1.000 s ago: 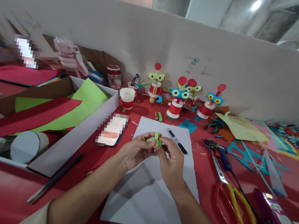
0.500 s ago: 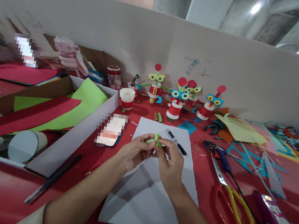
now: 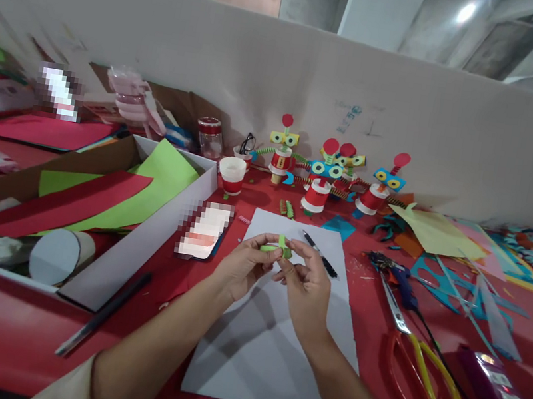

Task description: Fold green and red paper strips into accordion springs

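Observation:
Between my two hands, above a white sheet [image 3: 268, 348], is a narrow green paper strip [image 3: 282, 242], folded over itself. My left hand [image 3: 249, 264] pinches it between thumb and fingers. From the other side, my right hand [image 3: 308, 287] has its index finger and thumb at the strip's folded end, its grip looser than the left one; the fingers partly hide the folds. A black pen [image 3: 319, 254] lies on the sheet just beyond my right hand. Small folded green paper springs [image 3: 287, 209] lie past the sheet's far edge.
Several paper-cup robot figures [image 3: 317, 196] stand along the wall. On the left are a box [image 3: 139, 233] of coloured paper, a phone [image 3: 205, 230] and a dark marker [image 3: 104, 315]. Scissors [image 3: 425, 380], a glue gun [image 3: 400, 281], a purple device [image 3: 498, 395] and paper scraps lie right.
My right fingers have loosened and shifted slightly away from the strip's folded end. My left hand keeps its pinch. The whole view has shifted a little.

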`<state>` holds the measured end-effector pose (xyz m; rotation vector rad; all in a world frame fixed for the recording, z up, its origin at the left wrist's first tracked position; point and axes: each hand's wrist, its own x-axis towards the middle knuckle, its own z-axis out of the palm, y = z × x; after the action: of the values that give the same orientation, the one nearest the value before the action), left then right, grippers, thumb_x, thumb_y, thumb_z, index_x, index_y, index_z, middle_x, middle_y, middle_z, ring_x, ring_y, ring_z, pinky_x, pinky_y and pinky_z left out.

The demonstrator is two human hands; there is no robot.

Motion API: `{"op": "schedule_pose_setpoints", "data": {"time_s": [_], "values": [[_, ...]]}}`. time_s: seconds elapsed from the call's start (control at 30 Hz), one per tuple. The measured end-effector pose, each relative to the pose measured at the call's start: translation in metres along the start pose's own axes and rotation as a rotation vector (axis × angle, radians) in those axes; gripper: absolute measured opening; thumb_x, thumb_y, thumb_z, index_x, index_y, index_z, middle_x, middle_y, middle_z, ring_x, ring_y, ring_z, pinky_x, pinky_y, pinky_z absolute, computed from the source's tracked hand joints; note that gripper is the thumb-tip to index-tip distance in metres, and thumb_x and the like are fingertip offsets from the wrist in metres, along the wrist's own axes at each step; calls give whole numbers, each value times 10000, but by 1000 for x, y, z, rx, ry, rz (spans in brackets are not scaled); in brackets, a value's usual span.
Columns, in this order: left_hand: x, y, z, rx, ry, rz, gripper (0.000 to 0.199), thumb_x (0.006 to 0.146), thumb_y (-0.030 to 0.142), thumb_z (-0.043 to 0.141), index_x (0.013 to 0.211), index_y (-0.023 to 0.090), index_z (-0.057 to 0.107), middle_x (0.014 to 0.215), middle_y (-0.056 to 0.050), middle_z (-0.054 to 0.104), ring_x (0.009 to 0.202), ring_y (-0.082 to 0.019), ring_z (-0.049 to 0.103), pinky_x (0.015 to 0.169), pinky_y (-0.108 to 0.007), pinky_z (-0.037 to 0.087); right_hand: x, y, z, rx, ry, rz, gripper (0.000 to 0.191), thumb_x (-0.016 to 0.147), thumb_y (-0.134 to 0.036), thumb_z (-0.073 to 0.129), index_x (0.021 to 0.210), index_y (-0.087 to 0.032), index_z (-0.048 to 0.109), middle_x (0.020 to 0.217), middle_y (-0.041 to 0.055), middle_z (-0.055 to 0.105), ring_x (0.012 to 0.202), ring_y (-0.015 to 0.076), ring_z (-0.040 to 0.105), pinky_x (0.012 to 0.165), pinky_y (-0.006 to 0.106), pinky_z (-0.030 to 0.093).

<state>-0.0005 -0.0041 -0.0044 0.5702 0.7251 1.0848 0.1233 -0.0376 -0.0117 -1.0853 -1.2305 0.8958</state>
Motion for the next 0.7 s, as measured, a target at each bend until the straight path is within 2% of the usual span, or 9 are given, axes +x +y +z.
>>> {"op": "schedule_pose_setpoints", "data": {"time_s": [0.07, 0.17, 0.33, 0.47, 0.6, 0.7], "values": [[0, 0, 1, 20, 47, 37, 373, 503, 163, 861, 829, 140, 681, 700, 0, 668, 522, -49, 500, 548, -193, 399, 1, 0, 0, -13, -3, 5, 285, 779, -300, 687, 1050, -238, 623, 1046, 36, 676, 601, 114, 621, 596, 280, 511], [-1, 0, 2, 25, 79, 49, 342, 476, 165, 869, 765, 139, 689, 666, 5, 667, 514, -38, 492, 542, -173, 394, 5, -2, -1, -53, -2, -14, 227, 758, -274, 706, 975, -223, 661, 970, 30, 671, 643, 123, 590, 618, 275, 490], [-1, -3, 4, -25, 83, 52, 329, 416, 184, 897, 663, 147, 682, 619, 21, 657, 564, -56, 550, 599, -172, 437, 8, -1, -4, -77, 26, -83, 205, 772, -214, 687, 968, -267, 720, 942, 17, 636, 752, 138, 584, 673, 273, 479], [0, -3, 3, -64, 53, 47, 307, 432, 151, 889, 660, 144, 683, 645, 17, 661, 593, -59, 561, 626, -176, 444, 7, 0, -5, -66, 19, -90, 253, 781, -193, 668, 997, -309, 732, 954, 11, 629, 803, 144, 587, 709, 283, 478], [1, -3, 2, -55, 28, 54, 261, 472, 124, 866, 656, 140, 681, 671, 11, 661, 654, -77, 581, 685, -192, 455, 6, 1, -4, -22, 16, -41, 244, 775, -203, 671, 999, -284, 724, 959, 17, 646, 868, 162, 605, 768, 304, 487], [2, -3, 0, -32, 21, 74, 236, 487, 126, 856, 644, 141, 680, 668, 8, 656, 666, -86, 581, 704, -207, 452, 6, 0, -1, 81, 35, 46, 243, 749, -204, 692, 989, -247, 687, 914, 10, 674, 845, 161, 625, 785, 314, 495]]}}
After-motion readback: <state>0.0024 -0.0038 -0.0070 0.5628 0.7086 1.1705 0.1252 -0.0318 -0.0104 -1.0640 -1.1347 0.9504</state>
